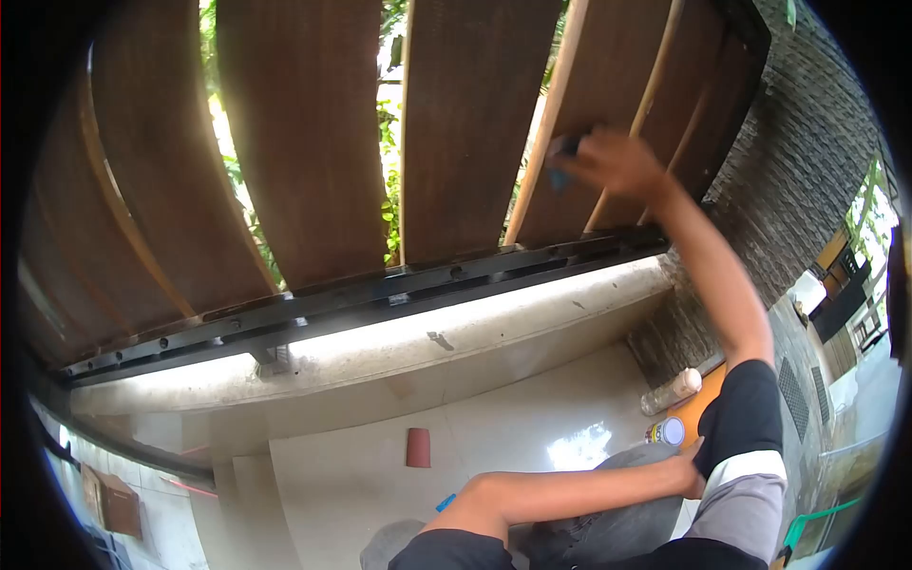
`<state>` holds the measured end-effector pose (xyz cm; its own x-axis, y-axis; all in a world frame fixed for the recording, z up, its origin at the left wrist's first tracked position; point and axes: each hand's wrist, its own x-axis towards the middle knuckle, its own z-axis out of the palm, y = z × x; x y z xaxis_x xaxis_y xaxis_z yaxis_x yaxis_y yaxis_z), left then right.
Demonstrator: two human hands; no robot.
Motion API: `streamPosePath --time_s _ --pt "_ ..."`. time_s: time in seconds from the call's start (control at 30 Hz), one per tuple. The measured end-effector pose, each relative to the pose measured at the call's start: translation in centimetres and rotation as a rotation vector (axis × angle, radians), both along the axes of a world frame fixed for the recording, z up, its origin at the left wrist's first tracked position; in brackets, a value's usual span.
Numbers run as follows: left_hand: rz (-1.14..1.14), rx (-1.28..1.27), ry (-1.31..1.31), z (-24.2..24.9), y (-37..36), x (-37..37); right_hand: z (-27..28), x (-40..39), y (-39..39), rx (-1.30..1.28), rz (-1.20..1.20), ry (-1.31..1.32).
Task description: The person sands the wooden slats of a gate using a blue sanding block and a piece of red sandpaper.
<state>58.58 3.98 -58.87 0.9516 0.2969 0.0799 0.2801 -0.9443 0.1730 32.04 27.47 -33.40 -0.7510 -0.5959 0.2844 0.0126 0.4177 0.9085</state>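
My right hand (619,163) is raised against a dark brown wooden slat (608,104) near the right end of the slatted panel. Its fingers are closed round a small black and blue thing (562,161), too blurred to name. Across my lap lies my left arm, its hand (694,473) by the black sleeve of my right arm. Most of the left fingers are hidden there, so their grip does not show. A reddish-brown curved piece (418,447) lies on the tiled floor, with a small blue object (446,502) beside my left arm.
A black metal rail (456,274) runs under the slats, above a pale concrete ledge (456,332). To the right stand a paint can (665,431), a clear bottle (672,391) and something orange (701,404). A textured stone wall (793,142) borders the panel. A brown box (110,501) sits at lower left.
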Motion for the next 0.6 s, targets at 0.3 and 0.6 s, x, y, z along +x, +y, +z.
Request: streamPosePath --time_s 0.3,0.6 --pt "0.175 -0.297 -0.404 0.5 -0.4 -3.6 3.8 -2.3 -0.8 -0.333 -0.004 0.481" --pt "0.218 -0.464 -0.106 5.5 -2.2 -6.2 -0.6 1.8 -0.4 -0.174 -0.345 0.047"
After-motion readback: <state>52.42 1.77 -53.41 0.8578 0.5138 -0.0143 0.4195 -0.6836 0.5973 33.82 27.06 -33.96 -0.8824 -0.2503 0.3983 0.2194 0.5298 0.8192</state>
